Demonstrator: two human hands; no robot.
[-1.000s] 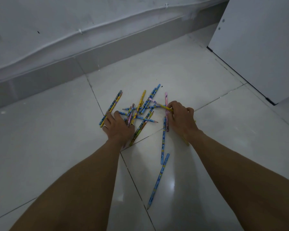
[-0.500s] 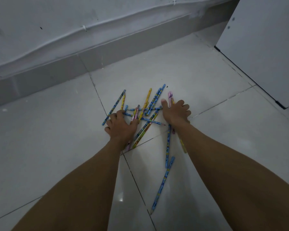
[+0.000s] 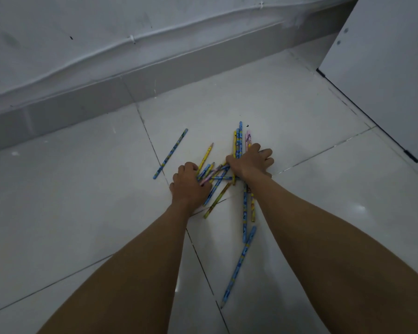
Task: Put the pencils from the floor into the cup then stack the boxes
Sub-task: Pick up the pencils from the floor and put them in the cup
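While printed patterns on the pencils (image 3: 217, 175) cannot be read, the heap is seen on the floor (image 3: 82, 201), gripped by the curled left hand (image 3: 187, 183) and right hand (image 3: 250, 162); one blue pencil (image 3: 170, 153) is left apart.

Two bare forearms reach forward and down from the bottom of the view, converging toward the middle. The left hand (image 3: 188, 184) lies knuckles up, fingers curled inward toward the right — thumb side hidden. The right hand (image 3: 250, 162) sits just beyond and beside it, also knuckles up, its fingers bent and bunched — closing in a loose grasp. The two hands are near, not touching.
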